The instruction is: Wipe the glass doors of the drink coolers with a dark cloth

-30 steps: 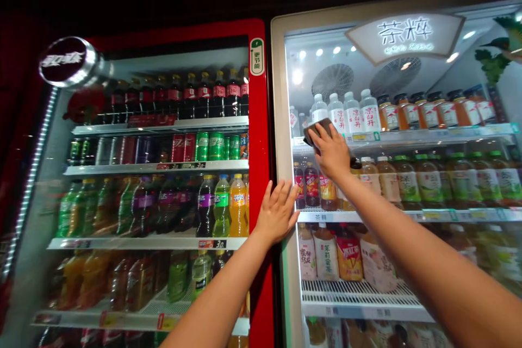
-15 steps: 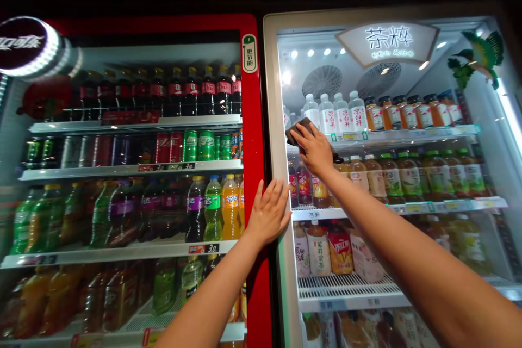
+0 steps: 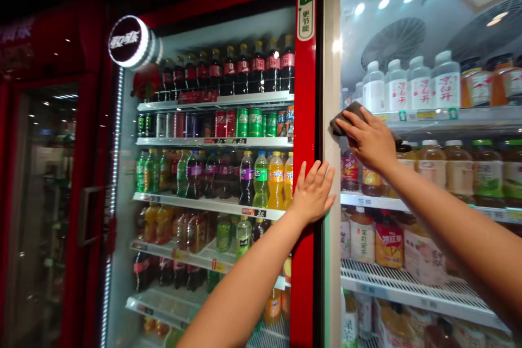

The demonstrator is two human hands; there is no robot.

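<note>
**Right hand [image 3: 373,138] on folded dark-grey cloth [image 3: 339,125]**

Fingers grip cloth at inner edge of pale-grey door frame [image 3: 332,65], 1 o'clock from left hand [image 3: 311,194]. The latter lies flat, fingers spread over that frame and glossy red door frame [image 3: 304,92].

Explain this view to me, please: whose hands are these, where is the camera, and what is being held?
There is no machine here: these are a person's two bare hands, seen by one head-worn camera. The right hand holds a dark cloth under its fingers, seemingly against the front of the pale-framed fridge near its left edge. The left hand, with fingers spread, rests where that fridge meets the red-framed fridge; nothing shows in it. Behind the glass are shelved drinks: on the left, dark bottles above cans; on the right, clear bottles on the upper shelf.
</note>
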